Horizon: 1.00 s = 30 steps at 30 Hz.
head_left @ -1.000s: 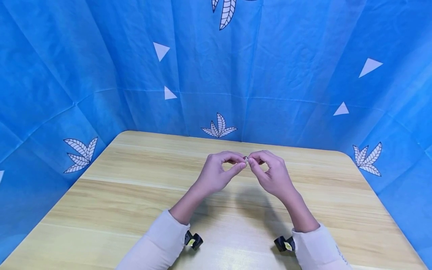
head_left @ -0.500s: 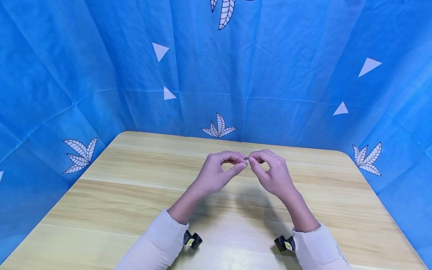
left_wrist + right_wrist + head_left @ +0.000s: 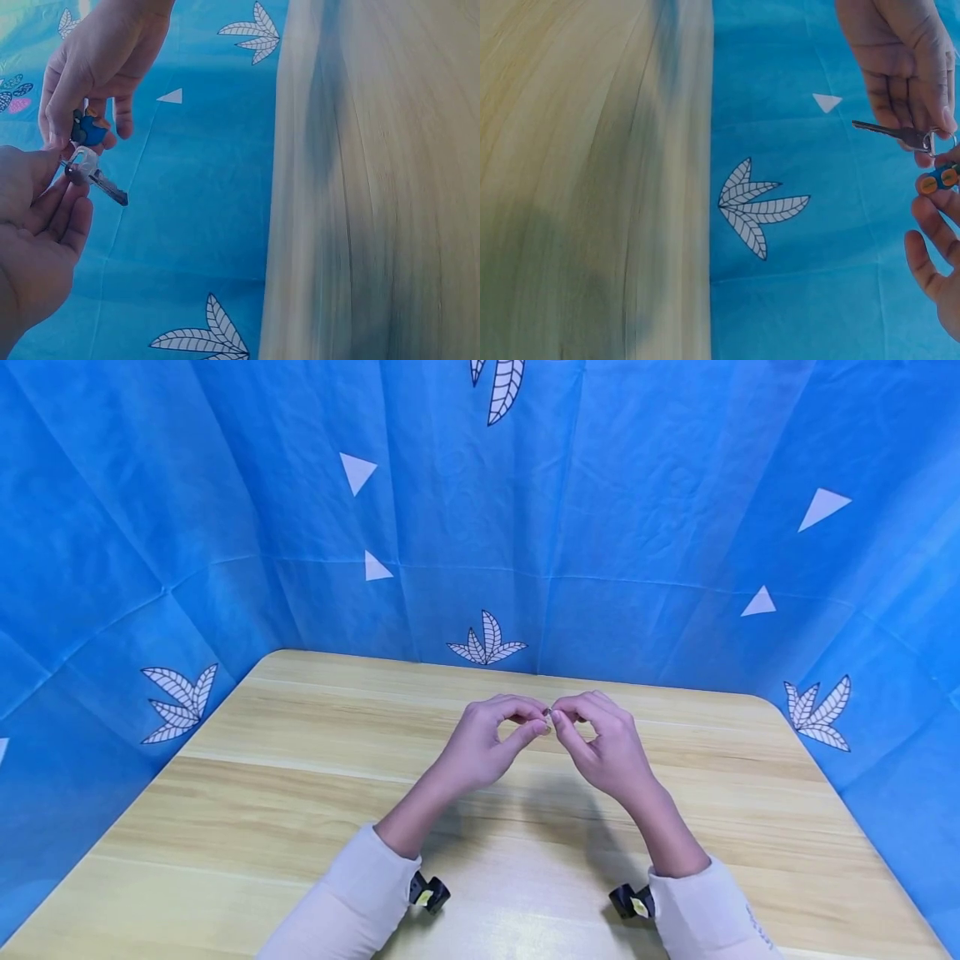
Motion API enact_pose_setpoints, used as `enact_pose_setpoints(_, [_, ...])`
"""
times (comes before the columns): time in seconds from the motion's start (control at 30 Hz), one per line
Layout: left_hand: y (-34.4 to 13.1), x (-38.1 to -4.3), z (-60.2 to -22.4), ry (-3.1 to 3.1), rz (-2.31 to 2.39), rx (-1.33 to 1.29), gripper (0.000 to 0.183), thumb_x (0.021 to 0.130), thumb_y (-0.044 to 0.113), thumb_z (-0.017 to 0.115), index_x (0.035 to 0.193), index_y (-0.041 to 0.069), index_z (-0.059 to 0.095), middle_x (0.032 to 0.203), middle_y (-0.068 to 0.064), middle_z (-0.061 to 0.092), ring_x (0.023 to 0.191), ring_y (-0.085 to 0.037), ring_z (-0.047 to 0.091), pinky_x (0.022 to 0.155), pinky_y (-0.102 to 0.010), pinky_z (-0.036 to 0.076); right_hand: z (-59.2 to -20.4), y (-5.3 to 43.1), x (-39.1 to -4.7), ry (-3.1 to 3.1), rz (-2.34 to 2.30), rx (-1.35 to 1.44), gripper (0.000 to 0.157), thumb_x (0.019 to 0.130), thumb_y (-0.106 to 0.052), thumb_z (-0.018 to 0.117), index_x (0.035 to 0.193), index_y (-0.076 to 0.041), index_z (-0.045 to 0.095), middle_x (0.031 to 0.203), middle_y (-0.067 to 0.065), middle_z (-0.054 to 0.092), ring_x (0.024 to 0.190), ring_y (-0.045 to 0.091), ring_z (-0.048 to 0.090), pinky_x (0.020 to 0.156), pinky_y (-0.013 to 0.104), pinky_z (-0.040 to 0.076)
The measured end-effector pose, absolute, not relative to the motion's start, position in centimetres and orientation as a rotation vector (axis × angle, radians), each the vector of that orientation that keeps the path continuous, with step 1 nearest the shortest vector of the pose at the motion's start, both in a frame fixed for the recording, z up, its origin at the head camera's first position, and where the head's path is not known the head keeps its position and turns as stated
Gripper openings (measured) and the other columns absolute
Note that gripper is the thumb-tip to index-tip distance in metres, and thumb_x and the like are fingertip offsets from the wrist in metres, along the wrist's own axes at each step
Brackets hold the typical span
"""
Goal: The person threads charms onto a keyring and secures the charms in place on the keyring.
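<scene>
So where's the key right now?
In the left wrist view, the key is toward the left edge, at the fingertips of the left hand, just below the blue charm at the right hand.

- the keychain point(image 3: 88, 161) is being turned slightly between the left hand point(image 3: 480, 747) and the right hand point(image 3: 611, 743).
- the single pale clump of a second ago is being replaced by a dark part point(image 3: 548, 711) above a pale part point(image 3: 548, 727).
- the exact angle is being obscured by its small size.
</scene>
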<state>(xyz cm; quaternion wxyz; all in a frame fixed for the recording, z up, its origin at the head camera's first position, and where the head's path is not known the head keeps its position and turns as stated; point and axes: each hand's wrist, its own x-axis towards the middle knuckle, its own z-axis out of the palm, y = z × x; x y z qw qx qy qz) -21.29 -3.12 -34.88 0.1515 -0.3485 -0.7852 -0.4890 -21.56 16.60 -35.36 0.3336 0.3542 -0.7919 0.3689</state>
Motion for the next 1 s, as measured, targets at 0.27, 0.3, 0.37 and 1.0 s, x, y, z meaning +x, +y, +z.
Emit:
enact_pose_setpoints(0.27, [-3.1,-21.4,-34.9,-2.289,-1.418,-0.975,0.013,0.095,0.026,0.057,0.097,0.017,0.066,0.096,0.009,0.063,0.085,-0.003,0.056,0.078,-0.025,0.051,-35.2,16.6,-21.6,-2.069,0.952,0.908,0.008,0.09,-0.011,0.062,0.092,-0.01,0.069,0.08,-0.005,0.063,0.076,0.01,0.054,0.067,0.031,0.048])
enact_pose_setpoints(0.3, [-3.1,-21.4,-34.9,-2.289,-1.431,-0.971,0.014,0.095,0.026,0.057,0.097,0.016,0.066,0.097,0.009,0.064,0.086,-0.003,0.057,0.078,-0.025,0.051,-35.2,16.6,-21.6,-2.07,0.953,0.907,0.008,0.09,-0.011,0.062,0.092,-0.009,0.069,0.08,-0.005,0.063,0.076,0.01,0.054,0.067,0.031,0.048])
enact_pose_setpoints(0.37, [-3.2,-21.5,-34.9,-2.283,-1.459,-0.969,0.016,0.095,0.026,0.057,0.098,0.014,0.066,0.097,0.007,0.065,0.086,-0.004,0.058,0.079,-0.027,0.051,-35.2,16.6,-21.6,-2.067,0.947,0.906,0.008,0.089,-0.01,0.062,0.092,-0.009,0.069,0.08,-0.004,0.063,0.076,0.01,0.054,0.067,0.03,0.048])
enact_pose_setpoints(1.0, [-3.3,-20.0,-32.6,-2.135,-1.831,-0.835,0.013,0.092,0.005,0.057,0.095,-0.004,0.066,0.099,-0.013,0.066,0.091,-0.016,0.059,0.082,-0.031,0.052,-35.1,16.3,-21.7,-2.015,0.951,0.954,0.012,0.092,-0.016,0.06,0.092,-0.008,0.069,0.08,-0.004,0.064,0.077,0.01,0.055,0.069,0.023,0.046])
